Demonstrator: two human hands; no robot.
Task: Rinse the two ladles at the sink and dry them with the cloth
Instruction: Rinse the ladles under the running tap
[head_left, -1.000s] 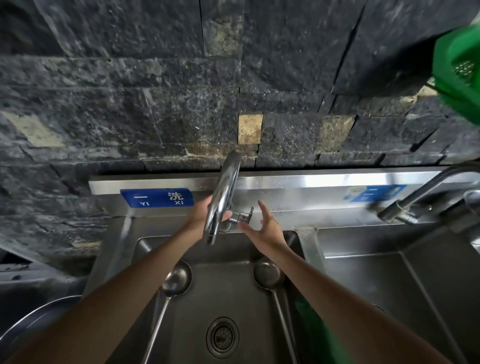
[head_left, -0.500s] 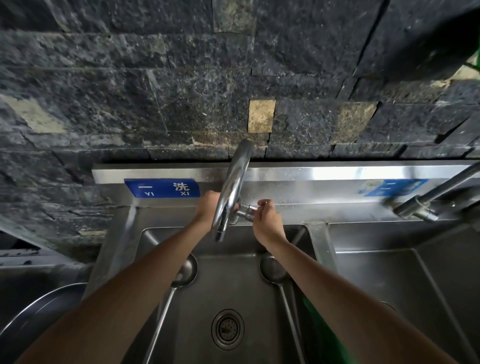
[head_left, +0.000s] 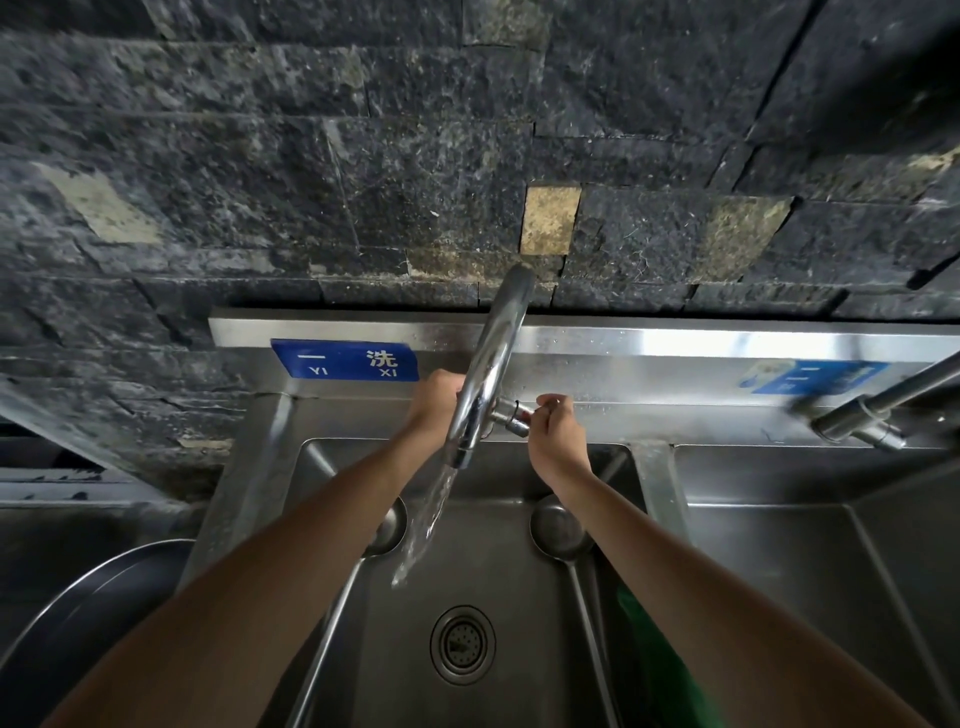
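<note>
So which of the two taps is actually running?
The curved tap over the left basin, the one whose handle the right hand grips; water streams from its spout. The right-edge tap shows none.

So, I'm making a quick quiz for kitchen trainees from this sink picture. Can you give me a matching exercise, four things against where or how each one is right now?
Things:
1. right hand
2. left ladle
3. water stream
4. drain

States or places:
A. set in the bottom of the basin, towards the near side
B. pinches the tap handle
C. pours from the spout between the two ladle bowls
D. lies in the basin, its bowl partly hidden behind the left forearm

Pairs: 1-B, 2-D, 3-C, 4-A
</note>
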